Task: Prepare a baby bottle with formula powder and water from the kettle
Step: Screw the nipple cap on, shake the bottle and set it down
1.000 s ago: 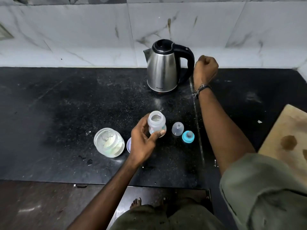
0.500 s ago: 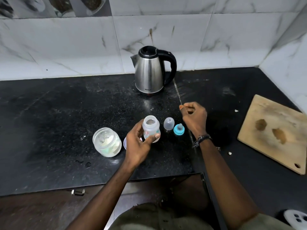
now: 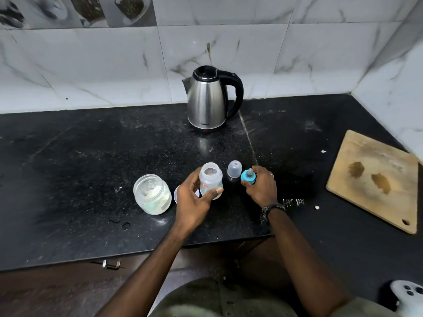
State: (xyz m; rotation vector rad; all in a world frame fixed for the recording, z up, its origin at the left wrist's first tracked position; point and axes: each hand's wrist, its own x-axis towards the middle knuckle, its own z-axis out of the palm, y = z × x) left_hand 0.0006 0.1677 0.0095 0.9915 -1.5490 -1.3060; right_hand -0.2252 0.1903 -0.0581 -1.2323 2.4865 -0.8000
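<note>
Lid (image 3: 176, 195): a pale round disc between jar (image 3: 152, 194) and left hand (image 3: 194, 202), mostly hidden behind the hand; what it is cannot be told for sure.
Bottle (image 3: 210, 180): lower body covered by the left hand's fingers and thumb; its print is too small to read.
Teat ring (image 3: 248, 177): right side hidden under the right hand (image 3: 262, 186).
White object (image 3: 408, 295): cut off by the bottom right corner.
Wall picture tiles (image 3: 91, 10): cut off by the top edge, blurred.
Small items (image 3: 293, 202) by the right wrist: too small to identify.
</note>
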